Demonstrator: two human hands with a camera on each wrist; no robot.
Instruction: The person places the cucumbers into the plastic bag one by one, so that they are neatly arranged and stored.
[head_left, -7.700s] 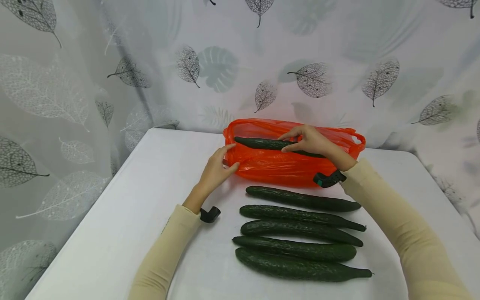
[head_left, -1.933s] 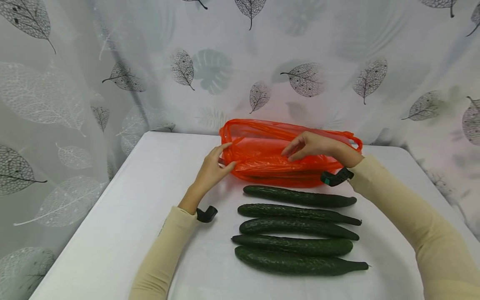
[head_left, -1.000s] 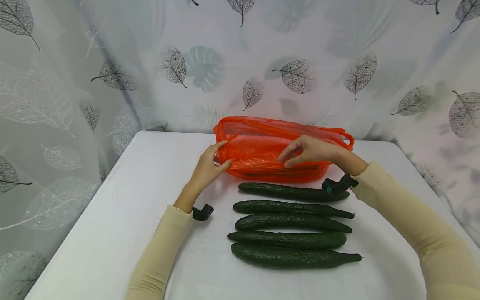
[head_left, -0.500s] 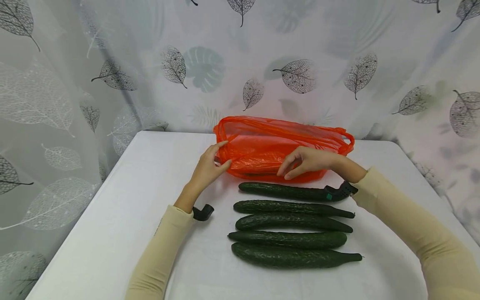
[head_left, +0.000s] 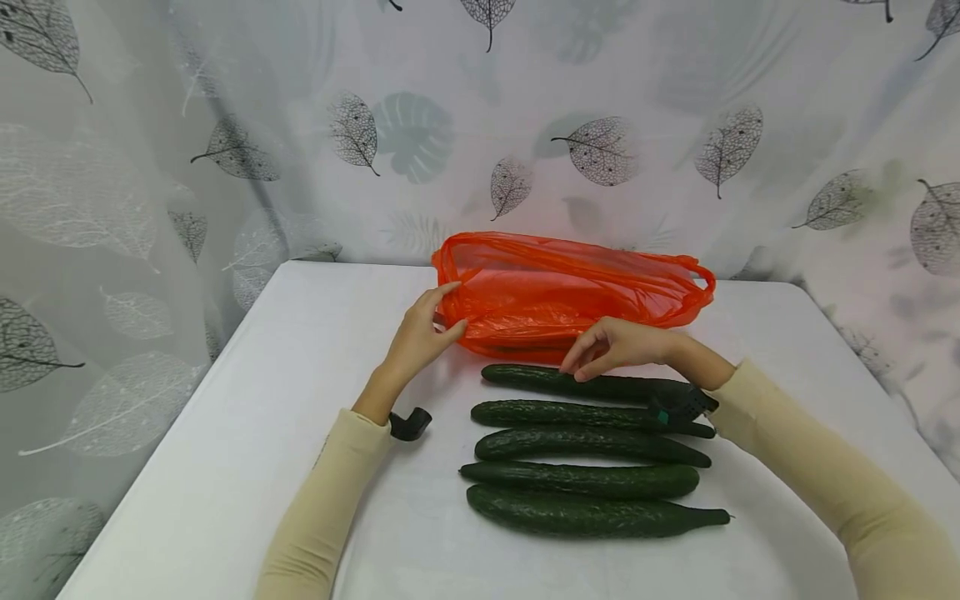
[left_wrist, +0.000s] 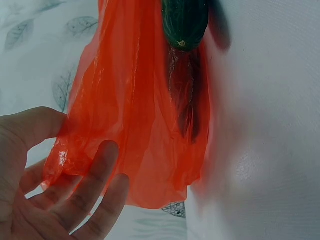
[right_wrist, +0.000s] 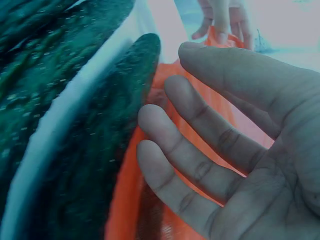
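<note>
An orange-red plastic bag lies on its side at the back of the table, its mouth raised. My left hand holds the bag's left end, thumb and fingers about the thin film. Dark long shapes show through the bag's lower front. My right hand hovers over the cucumber nearest the bag, fingers loosely bent with nothing between them. In the right wrist view, the right-hand fingers are beside that cucumber; whether they touch it I cannot tell.
Several more dark green cucumbers lie in rows in front on the white table. A leaf-patterned curtain hangs behind and at the sides. Black cameras are strapped to both wrists.
Earlier the right hand carried a cucumber into the bag's mouth and let it go. It has since moved out, down and toward the nearest cucumber. The left hand stays at the bag.
</note>
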